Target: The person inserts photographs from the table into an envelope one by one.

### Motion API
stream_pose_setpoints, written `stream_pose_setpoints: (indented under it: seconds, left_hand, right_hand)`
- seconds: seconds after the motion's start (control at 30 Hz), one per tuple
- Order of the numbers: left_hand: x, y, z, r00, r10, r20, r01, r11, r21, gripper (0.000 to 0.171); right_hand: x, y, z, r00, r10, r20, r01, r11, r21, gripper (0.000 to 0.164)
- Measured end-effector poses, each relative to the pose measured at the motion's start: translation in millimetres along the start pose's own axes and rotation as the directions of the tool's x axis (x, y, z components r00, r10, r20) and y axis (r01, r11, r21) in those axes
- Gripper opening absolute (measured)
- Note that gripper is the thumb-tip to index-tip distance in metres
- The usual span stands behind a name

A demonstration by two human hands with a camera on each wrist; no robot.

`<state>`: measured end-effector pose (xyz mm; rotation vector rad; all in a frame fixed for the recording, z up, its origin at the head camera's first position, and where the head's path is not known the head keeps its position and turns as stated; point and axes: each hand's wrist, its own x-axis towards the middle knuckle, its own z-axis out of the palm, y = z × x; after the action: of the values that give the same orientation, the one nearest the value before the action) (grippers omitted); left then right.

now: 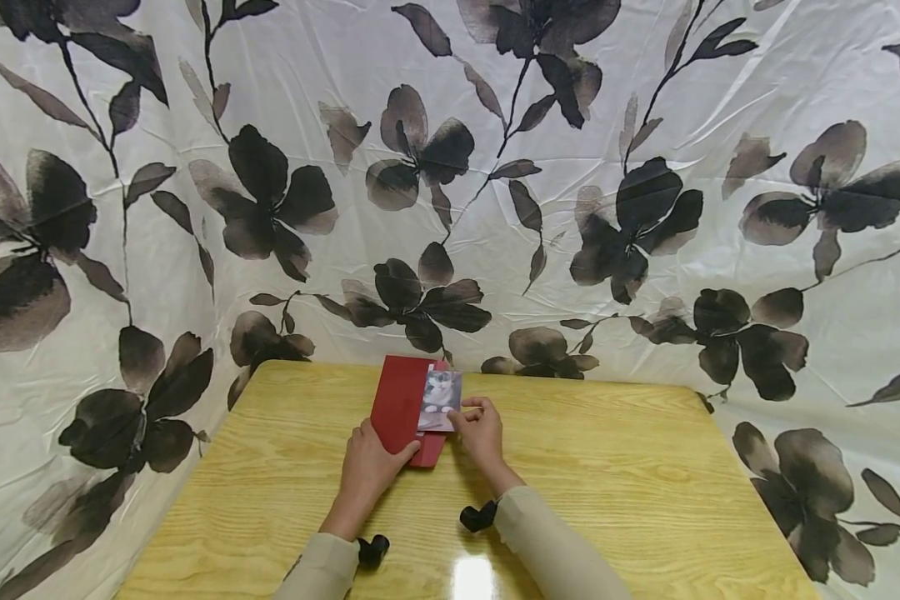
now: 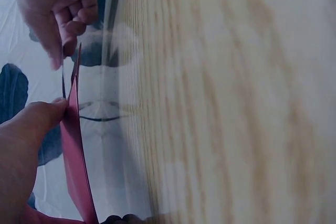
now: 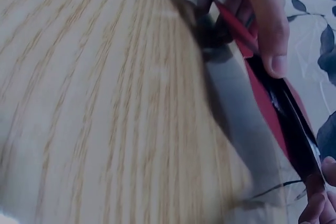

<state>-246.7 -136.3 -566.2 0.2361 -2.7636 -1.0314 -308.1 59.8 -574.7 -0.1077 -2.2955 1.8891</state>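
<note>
A flat red envelope [image 1: 401,400] is held up over the far part of the table. My left hand [image 1: 370,462] grips its lower part, the thumb across the front and the other fingers behind. At the envelope's right side is a small photo card [image 1: 438,400] with a cat-like picture, overlapping its open edge. My right hand [image 1: 482,437] pinches the card's lower right edge between thumb and fingers. Edge-on in the left wrist view, the envelope [image 2: 77,156] shows its layers spread at the top. In the right wrist view a dark glossy strip [image 3: 281,111] lies against the red.
The wood-grain table [image 1: 607,467] stretches out below both hands. A pale cloth with dark flower prints [image 1: 495,208] hangs behind the table and along its sides. Black wrist devices [image 1: 478,517] sit at both cuffs.
</note>
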Motion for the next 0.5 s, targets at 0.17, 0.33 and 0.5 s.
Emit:
stream_pose_setpoints:
  seconds: [0.17, 0.33, 0.5]
  left_hand:
    - [-0.5, 0.8, 0.3, 1.000, -0.004, -0.003, 0.004, 1.000, 0.006, 0.092]
    - [-0.5, 1.2, 0.1, 1.000, -0.005, -0.007, 0.005, 1.000, 0.008, 0.092]
    - [-0.8, 1.2, 0.3, 1.000, -0.008, -0.009, 0.008, 1.000, 0.008, 0.092]
  right_hand:
    - [-1.9, -4.4, 1.3, 1.000, 0.009, 0.020, -0.010, 1.000, 0.013, 0.023]
    - [-3.5, -8.9, 1.9, 0.998, 0.033, 0.055, -0.034, 0.999, 0.018, 0.022]
    - [-5.2, -10.3, 5.4, 0.997, 0.045, 0.070, -0.046, 0.999, 0.015, 0.021]
